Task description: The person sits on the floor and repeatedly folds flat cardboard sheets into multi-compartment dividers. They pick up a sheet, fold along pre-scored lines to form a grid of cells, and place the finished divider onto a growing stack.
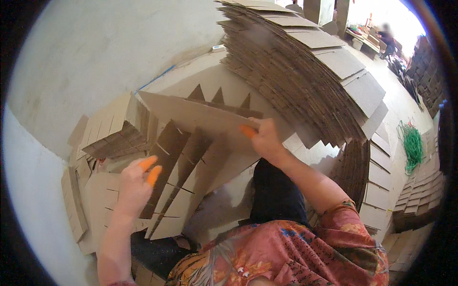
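My right hand (267,139) pinches the right end of a long flat cardboard sheet (200,110), with an orange finger cover on a fingertip. The sheet slants over several slotted cardboard strips (183,183) that stand on edge, partly interlocked. Pointed cardboard ends (218,96) stick up behind it. Beside the left side of these strips is my left hand (133,183), its two orange-covered fingertips apart and nothing visible between them. Whether it touches the nearest strip I cannot tell.
A tall, curving stack of cardboard sheets (296,71) rises at the back right. Slotted cardboard bundles (107,126) sit at the left by the wall. Green twine (411,145) lies at the right, near more cardboard piles (420,190). Far off, a person (387,40) is by a table.
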A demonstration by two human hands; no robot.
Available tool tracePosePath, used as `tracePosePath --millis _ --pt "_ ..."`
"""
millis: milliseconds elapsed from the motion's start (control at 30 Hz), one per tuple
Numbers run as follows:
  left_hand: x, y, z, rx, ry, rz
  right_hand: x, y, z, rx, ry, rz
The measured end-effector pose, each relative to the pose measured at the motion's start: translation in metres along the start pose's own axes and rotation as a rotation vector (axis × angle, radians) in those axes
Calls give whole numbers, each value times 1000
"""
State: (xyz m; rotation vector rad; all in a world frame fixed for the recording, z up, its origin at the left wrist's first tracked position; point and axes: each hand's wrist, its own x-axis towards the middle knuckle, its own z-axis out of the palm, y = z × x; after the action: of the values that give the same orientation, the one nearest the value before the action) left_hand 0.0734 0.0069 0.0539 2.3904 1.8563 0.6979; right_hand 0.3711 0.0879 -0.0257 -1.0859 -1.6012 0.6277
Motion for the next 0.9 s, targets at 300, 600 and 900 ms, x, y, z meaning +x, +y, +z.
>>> tracePosePath --millis 300,600,900 --pt "53 12 72 80 -181 -64 -15 26 -2 124 -203 109" --pt "60 16 89 186 -196 -150 -23 9 -23 -41 -211 133" --pt "47 30 69 11 -227 -224 -34 38 -5 -262 -258 56"
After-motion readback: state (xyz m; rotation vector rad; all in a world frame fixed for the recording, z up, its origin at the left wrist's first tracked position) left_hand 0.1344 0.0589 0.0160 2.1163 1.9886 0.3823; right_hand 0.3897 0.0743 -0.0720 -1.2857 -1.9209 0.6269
